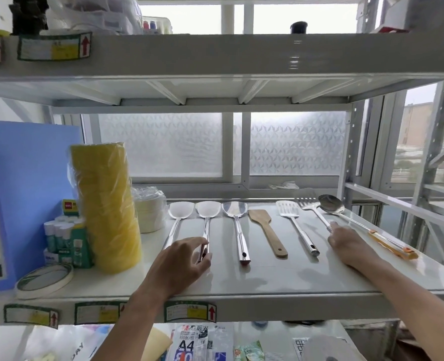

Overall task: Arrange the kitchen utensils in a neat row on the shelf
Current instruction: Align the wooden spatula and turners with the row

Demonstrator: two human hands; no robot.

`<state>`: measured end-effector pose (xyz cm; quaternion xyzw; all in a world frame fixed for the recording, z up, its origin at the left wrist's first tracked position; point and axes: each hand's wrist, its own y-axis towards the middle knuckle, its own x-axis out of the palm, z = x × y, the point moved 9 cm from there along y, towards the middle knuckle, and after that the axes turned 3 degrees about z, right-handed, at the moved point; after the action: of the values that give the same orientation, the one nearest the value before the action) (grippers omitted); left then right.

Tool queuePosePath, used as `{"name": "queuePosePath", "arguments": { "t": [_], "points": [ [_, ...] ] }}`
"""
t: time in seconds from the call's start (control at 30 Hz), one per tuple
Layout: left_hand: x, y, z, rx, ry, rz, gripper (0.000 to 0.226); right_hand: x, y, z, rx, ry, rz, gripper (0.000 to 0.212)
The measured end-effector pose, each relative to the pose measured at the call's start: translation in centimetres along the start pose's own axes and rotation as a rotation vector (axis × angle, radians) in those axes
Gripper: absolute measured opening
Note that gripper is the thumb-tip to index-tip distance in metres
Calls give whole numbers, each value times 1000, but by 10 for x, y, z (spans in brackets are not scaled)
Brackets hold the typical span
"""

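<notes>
Lying side by side on the white shelf (267, 277), seven kitchen tools are seen. All of them are laid with their heads toward the window at the back and their handles toward the front edge.

At the left end, the first steel spatula (180, 210) is laid with its handle leaning a little to the left. The second steel spatula (208, 209) and the third steel spatula (234, 208) are laid almost straight from back to front. Next, the wooden spatula (266, 230) and the slotted spatula (290, 209) are laid with handles leaning a little to the right. The big fork (308, 204) and the ladle (330, 204) are tilted more, with handles running out to the right. The ladle's bowl is set just beside the fork's head; whether they touch cannot be told.

The bottom end of the second steel spatula's handle is pinched by the left hand (182, 264), between the thumb and the curled fingers. The big fork's handle is gripped by the right hand (348, 243), with fingers curled over it, and the handle's end is hidden under that hand.

A stack of yellow tape rolls (106, 204), some glue sticks (59, 238) and a blue folder (20, 178) are kept at the left of the shelf.
</notes>
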<state>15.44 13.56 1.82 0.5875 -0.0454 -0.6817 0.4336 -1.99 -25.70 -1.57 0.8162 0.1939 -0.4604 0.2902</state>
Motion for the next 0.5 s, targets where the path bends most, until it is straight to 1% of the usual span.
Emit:
{"name": "queuePosePath", "arguments": {
  "t": [0.07,0.27,0.33,0.4,0.5],
  "points": [
    [1,0,-1,-6,-7,-8,35,-2,-3,2,16,-10,-1,5],
    [2,1,-1,-17,-10,-14,36,-3,-3,2,51,-44,-5,6],
    [2,1,-1,-22,-9,-16,36,-1,-2,3,62,-75,-11,12],
    [2,0,-1,-23,-8,-19,35,0,-1,5,73,-110,-19,22],
    [1,-1,-1,-28,-9,-21,34,-1,-3,6,87,-139,-22,27]
  ]
}}
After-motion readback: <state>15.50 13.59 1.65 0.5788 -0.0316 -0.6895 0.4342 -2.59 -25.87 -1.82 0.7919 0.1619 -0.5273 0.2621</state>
